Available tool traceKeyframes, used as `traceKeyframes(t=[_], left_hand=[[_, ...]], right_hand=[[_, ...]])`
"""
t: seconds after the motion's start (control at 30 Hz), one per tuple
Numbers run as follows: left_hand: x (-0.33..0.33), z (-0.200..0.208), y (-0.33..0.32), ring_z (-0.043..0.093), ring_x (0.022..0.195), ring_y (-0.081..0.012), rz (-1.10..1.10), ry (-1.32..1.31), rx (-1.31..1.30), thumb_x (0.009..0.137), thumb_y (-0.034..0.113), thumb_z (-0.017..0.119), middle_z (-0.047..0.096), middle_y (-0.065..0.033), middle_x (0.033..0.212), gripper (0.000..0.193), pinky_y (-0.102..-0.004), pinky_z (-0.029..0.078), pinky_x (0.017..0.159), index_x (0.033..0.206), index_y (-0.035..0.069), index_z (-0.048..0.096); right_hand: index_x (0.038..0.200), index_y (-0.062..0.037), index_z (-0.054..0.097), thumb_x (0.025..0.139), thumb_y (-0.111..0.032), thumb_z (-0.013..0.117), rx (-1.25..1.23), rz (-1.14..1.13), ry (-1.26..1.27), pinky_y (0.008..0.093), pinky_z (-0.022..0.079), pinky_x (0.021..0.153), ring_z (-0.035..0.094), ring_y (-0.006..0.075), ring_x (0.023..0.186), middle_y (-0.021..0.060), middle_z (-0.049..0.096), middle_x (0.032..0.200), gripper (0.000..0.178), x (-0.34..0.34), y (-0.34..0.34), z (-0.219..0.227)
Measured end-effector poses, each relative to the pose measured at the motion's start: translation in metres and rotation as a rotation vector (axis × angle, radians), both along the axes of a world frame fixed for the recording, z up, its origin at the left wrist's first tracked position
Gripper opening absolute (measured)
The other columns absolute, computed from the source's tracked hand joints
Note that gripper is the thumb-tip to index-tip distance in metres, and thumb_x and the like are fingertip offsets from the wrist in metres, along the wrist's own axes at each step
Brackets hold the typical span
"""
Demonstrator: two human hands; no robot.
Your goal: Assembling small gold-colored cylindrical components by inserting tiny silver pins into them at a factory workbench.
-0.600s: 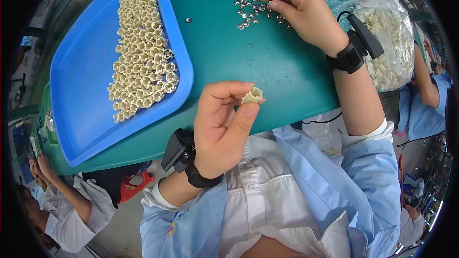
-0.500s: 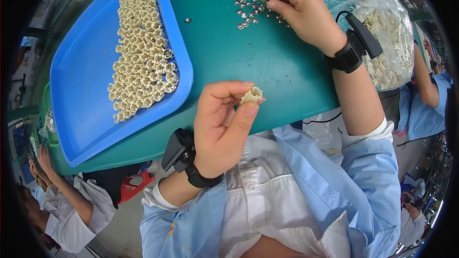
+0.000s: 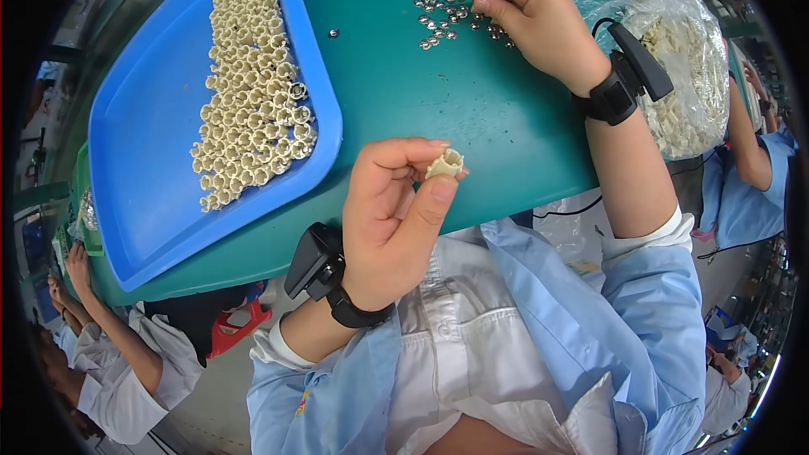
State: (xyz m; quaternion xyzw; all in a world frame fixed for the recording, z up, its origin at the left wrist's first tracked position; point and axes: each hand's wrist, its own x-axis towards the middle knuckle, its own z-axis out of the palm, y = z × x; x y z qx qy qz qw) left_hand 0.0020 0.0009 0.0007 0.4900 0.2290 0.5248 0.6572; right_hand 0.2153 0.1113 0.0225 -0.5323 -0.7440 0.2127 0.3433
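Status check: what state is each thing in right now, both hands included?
Left hand: pinching a cream cup
Cream cup: held, open end showing
Right hand: at the metal discs; grip unclear
Metal discs: loose, scattered on the table
Blue tray: partly covered, left side bare
Tray cups: packed closely, many openings up
Clear bag: holding cream pieces

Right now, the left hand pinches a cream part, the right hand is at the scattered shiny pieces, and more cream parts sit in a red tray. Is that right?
Not quite: the head view shows the tray is blue. The left hand does pinch a cream part, the right hand is at the shiny pieces, and more cream parts sit there.
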Motion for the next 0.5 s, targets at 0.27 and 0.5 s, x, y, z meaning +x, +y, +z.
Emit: traceKeyframes(t=[0.27,0.5], left_hand=[[-0.0001,-0.0001,-0.0004,0.051,0.088,-0.0117,-0.001,0.003,0.005,0.086,0.002,0.051,0.052,-0.0077,0.097,0.024,-0.0242,0.041,0.08,0.108,0.0,0.042],[0.0,-0.0001,0.0,0.051,0.088,-0.0116,-0.003,-0.007,0.006,0.086,0.001,0.051,0.051,-0.0075,0.097,0.024,-0.0246,0.041,0.08,0.108,0.0,0.042]], right_hand=[[0.095,-0.0004,0.058,0.084,-0.01,0.055,-0.026,-0.016,-0.021,0.02,0.044,0.065,0.054,0.0058,0.072,0.0011,0.06,0.077,0.014,0.0016,0.0003,0.0009],[0.094,-0.0006,0.059,0.084,-0.009,0.054,0.065,-0.01,-0.063,0.0211,0.045,0.067,0.056,0.0076,0.074,0.0032,0.062,0.08,0.014,0.0015,0.0013,0.0008]])
